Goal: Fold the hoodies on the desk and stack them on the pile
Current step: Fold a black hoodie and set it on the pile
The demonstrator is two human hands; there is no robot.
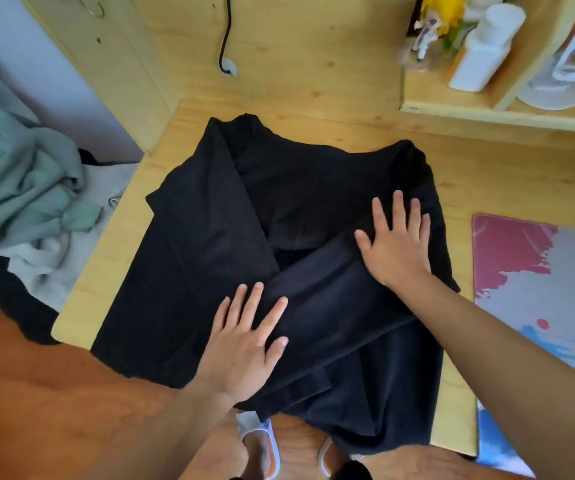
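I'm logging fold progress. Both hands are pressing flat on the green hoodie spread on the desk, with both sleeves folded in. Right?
Not quite: in the head view the left hand and right hand press flat on a black hoodie, not a green one. It lies on the desk, both sleeves folded in.

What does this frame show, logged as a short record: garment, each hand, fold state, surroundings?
garment: black hoodie spread on the wooden desk, its lower edge hanging over the near side
left hand: left hand flat, fingers straight, pressing the fabric
right hand: right hand flat on a sleeve folded across the body
fold state: both sleeves folded inward, body not yet folded
surroundings: heap of green and grey clothes left of the desk; patterned mat at right
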